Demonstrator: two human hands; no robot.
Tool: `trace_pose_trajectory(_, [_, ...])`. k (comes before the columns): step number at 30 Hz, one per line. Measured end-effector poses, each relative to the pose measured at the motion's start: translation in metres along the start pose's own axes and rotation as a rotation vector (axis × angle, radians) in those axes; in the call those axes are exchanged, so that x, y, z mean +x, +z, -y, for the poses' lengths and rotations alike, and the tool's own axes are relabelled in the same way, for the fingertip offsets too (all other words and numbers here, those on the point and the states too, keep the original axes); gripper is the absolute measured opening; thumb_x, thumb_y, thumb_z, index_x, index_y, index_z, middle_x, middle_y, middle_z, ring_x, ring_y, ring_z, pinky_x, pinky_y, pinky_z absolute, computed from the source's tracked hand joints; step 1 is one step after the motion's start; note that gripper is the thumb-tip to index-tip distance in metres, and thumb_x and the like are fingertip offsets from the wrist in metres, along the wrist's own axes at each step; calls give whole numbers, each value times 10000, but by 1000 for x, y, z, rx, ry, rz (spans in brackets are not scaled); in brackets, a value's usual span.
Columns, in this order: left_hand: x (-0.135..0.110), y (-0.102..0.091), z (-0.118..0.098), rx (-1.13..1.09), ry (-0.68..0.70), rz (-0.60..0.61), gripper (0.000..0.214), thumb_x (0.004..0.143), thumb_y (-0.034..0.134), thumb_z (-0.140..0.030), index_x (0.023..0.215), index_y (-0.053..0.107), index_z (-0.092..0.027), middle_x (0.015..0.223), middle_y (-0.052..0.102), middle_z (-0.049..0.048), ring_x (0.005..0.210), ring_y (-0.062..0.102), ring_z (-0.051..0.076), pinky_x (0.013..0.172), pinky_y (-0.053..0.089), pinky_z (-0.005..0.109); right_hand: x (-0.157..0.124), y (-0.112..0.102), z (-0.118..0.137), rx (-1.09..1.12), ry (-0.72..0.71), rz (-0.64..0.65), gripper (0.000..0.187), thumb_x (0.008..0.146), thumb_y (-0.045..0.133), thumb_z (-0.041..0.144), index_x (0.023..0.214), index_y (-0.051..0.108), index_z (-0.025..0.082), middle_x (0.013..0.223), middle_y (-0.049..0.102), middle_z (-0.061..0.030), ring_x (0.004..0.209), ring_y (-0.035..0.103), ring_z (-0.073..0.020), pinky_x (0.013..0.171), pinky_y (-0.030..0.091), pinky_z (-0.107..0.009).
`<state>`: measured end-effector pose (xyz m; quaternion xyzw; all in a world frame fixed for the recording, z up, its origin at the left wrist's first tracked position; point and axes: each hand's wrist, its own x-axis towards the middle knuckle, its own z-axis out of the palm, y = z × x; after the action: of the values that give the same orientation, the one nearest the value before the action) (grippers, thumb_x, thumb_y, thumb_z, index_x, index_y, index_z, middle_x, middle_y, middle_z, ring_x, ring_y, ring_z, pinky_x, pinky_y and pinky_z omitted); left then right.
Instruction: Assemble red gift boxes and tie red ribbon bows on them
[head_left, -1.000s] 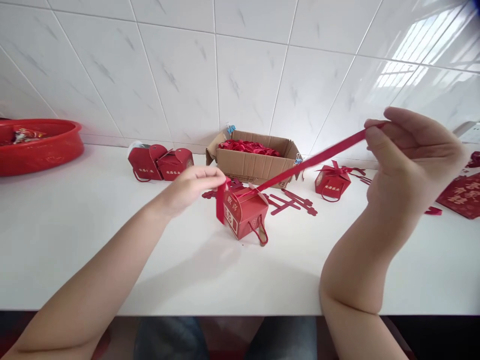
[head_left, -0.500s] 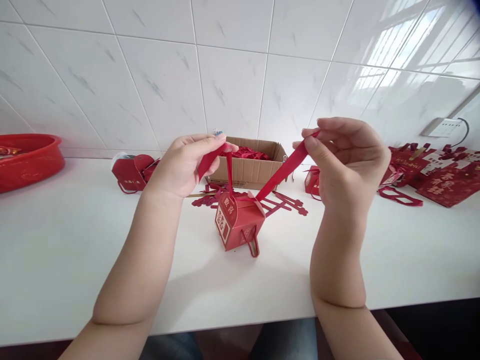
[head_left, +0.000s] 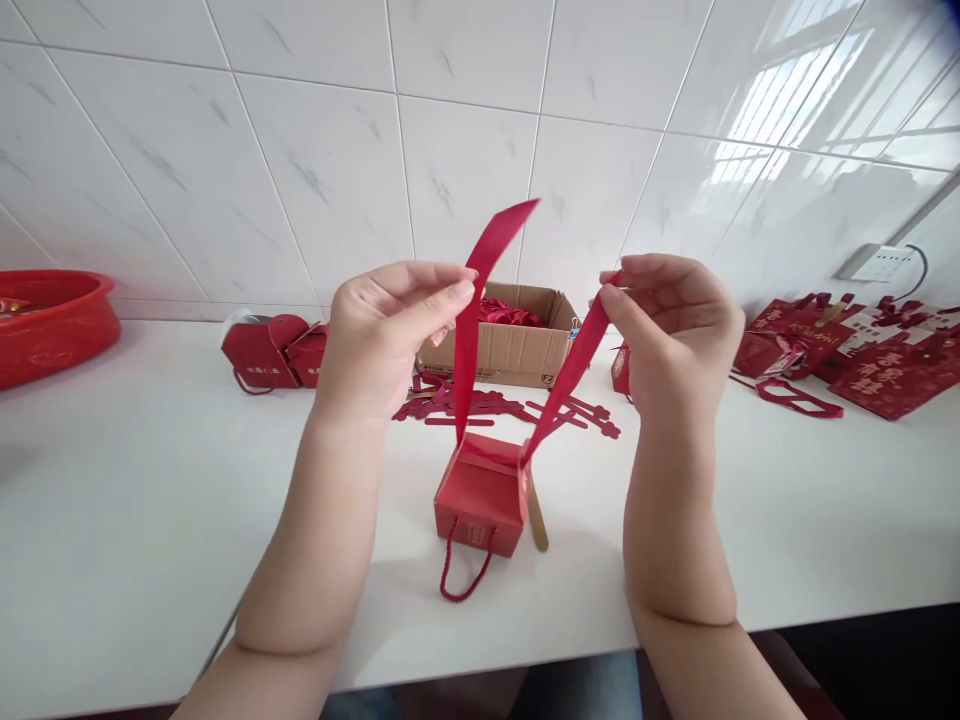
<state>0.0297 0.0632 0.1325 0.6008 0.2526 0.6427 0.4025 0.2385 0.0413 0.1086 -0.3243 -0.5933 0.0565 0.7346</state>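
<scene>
A small red gift box [head_left: 480,490] with a gabled top stands on the white table in front of me. A red cord handle [head_left: 465,598] hangs from its near side. Red ribbon [head_left: 466,350] runs through the top of the box, and both ends are drawn upward in a V. My left hand [head_left: 397,325] pinches one length between thumb and fingers, with its loose tail sticking up above. The other end is pinched at its tip by my right hand [head_left: 667,315]. A flat gold strip [head_left: 538,520] lies against the box's right side.
Behind the box are flat red strips [head_left: 487,405] and an open cardboard box [head_left: 517,350] of red ribbon. Red boxes [head_left: 262,350] stand at left near a red basin [head_left: 60,320]. Red gift bags [head_left: 892,370] stand at right below a wall socket [head_left: 874,262].
The gift box has turned and come nearer, its cord handle now facing me. My left hand holds its ribbon lower, with the tail pointing up. My right hand has shifted slightly left.
</scene>
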Motion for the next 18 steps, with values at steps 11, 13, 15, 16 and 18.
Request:
trace_pose_trajectory(11, [9, 1, -9, -59, 55, -49, 112, 685, 738, -201, 759, 658, -173, 680, 623, -6, 565, 508, 88, 489, 373, 219, 23, 6, 23, 6, 236, 192, 252, 761, 704, 275, 1002, 631, 254, 851, 679, -6, 861, 691, -163, 769, 597, -318])
trace_pose_trajectory(13, [10, 4, -13, -50, 40, -42, 128, 683, 747, -221, 744, 644, -174, 676, 619, -8, 571, 515, 90, 489, 370, 216, 26, 5, 30, 16, 248, 203, 260, 741, 724, 277, 986, 642, 248, 836, 681, -4, 843, 691, -160, 751, 594, -311])
trace_pose_trajectory(15, [9, 6, -16, -44, 18, -26, 150, 687, 757, -251, 760, 650, -174, 690, 630, -6, 585, 530, 93, 507, 388, 215, 27, 5, 37, 21, 250, 218, 274, 728, 735, 278, 986, 647, 244, 836, 683, -4, 837, 691, -159, 742, 591, -309])
trace_pose_trajectory(16, [8, 7, -17, -44, 10, -18, 163, 687, 762, -267, 769, 656, -174, 700, 637, -5, 594, 539, 96, 519, 400, 216, 28, 5, 40, 21, 248, 226, 281, 725, 736, 279, 989, 647, 242, 840, 684, -4, 840, 691, -160, 741, 589, -310])
trace_pose_trajectory(18, [5, 8, -17, -49, 0, -11, 179, 685, 769, -290, 775, 665, -174, 711, 646, -5, 609, 553, 99, 539, 418, 216, 29, 4, 46, 24, 245, 241, 293, 720, 737, 281, 996, 646, 239, 843, 685, -6, 850, 690, -164, 739, 586, -315])
